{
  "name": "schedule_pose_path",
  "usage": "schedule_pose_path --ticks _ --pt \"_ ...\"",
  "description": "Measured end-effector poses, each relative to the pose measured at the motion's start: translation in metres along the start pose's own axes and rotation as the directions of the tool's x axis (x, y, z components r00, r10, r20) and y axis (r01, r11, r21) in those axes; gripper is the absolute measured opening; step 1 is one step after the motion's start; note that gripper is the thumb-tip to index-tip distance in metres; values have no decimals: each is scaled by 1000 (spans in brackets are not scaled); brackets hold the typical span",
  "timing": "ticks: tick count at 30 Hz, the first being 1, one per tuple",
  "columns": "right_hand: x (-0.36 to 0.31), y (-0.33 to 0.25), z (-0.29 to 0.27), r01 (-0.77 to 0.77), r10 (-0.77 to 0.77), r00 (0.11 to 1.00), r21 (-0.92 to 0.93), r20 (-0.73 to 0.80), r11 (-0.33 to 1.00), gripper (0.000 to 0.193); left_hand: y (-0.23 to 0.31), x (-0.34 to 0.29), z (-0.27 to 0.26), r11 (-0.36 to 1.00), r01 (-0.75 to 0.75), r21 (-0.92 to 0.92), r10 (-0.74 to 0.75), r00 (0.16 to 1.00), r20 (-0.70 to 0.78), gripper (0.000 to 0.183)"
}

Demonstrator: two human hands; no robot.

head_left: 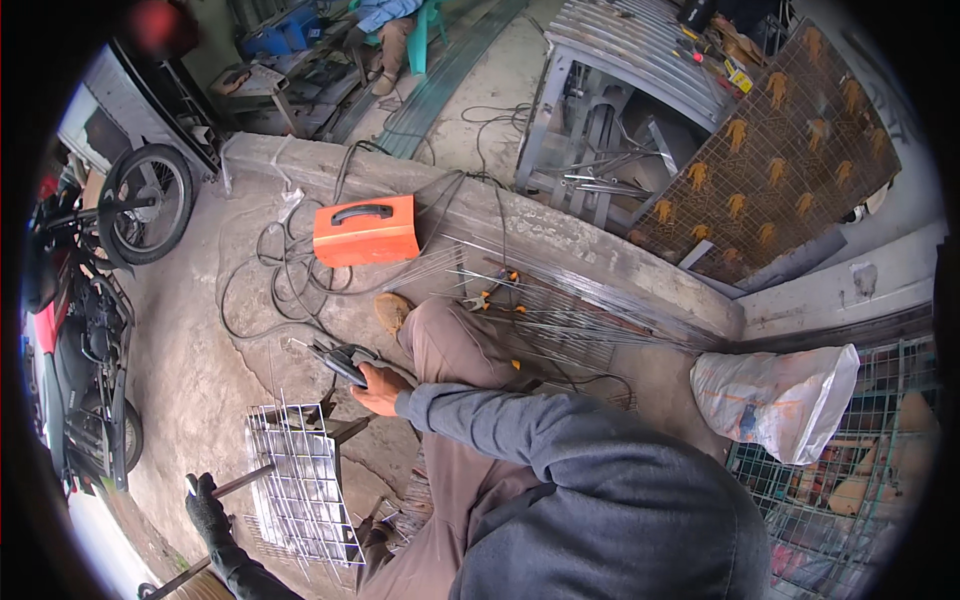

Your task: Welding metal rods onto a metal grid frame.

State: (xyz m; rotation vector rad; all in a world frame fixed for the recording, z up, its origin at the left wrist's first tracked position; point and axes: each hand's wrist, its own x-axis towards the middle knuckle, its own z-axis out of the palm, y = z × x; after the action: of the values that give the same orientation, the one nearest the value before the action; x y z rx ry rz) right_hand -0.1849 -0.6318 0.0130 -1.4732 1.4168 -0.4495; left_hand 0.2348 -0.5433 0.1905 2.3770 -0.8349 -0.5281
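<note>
My right hand [379, 390], bare, is closed round a black welding electrode holder [342, 362], whose tip points up and left. Below it, a wire mesh panel [305, 460] of thin crossed rods lies tilted over a pale metal sheet on a low stand [347, 430]. My left hand [208, 512], in a dark glove, is left of the mesh, with its fingers round a brown bar [243, 481]. The bar's far end reaches over the mesh's left side; I cannot tell whether it touches. Some of the left fingers are hidden.
An orange welding machine [366, 230] stands ahead amid looped cables [275, 260]. Thin metal rods [590, 325] and pliers [488, 300] lie beyond my knee. A motorcycle [90, 350] stands left, a white sack [775, 400] right. Another person [388, 30] sits at the back.
</note>
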Motion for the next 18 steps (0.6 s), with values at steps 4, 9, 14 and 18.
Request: schedule_pose_path --ticks 4,9,14,18 --pt "1 9 -4 32 -32 999 6 -10 999 46 -9 17 -7 996 -73 47 74 997 -25 40" --pt "0 10 -5 31 -30 997 17 -73 999 46 -29 23 -14 993 -117 35 117 993 -8 41" --pt "-1 -3 -10 28 -27 999 68 -18 997 42 -31 20 -19 1000 -20 -22 20 1000 -1 37" --pt "-4 -3 -12 91 -83 994 118 -76 989 39 -32 29 -14 999 -12 -34 14 999 49 36"
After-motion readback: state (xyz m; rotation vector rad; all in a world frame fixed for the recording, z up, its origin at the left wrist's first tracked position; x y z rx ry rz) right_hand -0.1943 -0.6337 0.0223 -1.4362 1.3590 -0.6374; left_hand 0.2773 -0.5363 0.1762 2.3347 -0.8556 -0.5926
